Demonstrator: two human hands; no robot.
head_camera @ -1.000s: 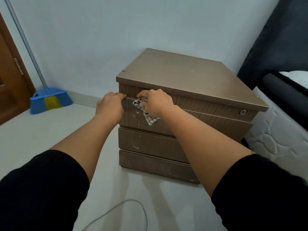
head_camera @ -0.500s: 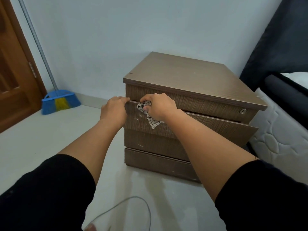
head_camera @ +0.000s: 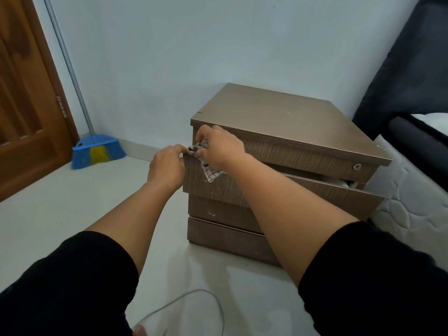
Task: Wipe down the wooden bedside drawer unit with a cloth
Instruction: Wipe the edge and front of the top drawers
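Note:
The brown wooden drawer unit point(head_camera: 286, 117) stands on the floor against the wall. Its second drawer point(head_camera: 315, 192) is pulled out a little, with a dark gap above its front panel. My left hand point(head_camera: 167, 166) grips the top left corner of that drawer front. My right hand point(head_camera: 219, 147) holds a checked white cloth point(head_camera: 209, 172) against the drawer's top edge near the same corner; part of the cloth hangs down over the panel. Two lower drawers point(head_camera: 218, 214) are closed.
A blue broom point(head_camera: 97, 151) leans in the corner beside a wooden door point(head_camera: 26, 105). A mattress point(head_camera: 412, 197) and dark bed frame point(head_camera: 417, 139) flank the unit's right side. A thin grey cable point(head_camera: 194, 301) lies on the floor. A lock point(head_camera: 357, 166) sits on the top drawer.
The second drawer has slid further out from the unit. Both hands stayed on its top left edge, and the view has pulled back and shifted left.

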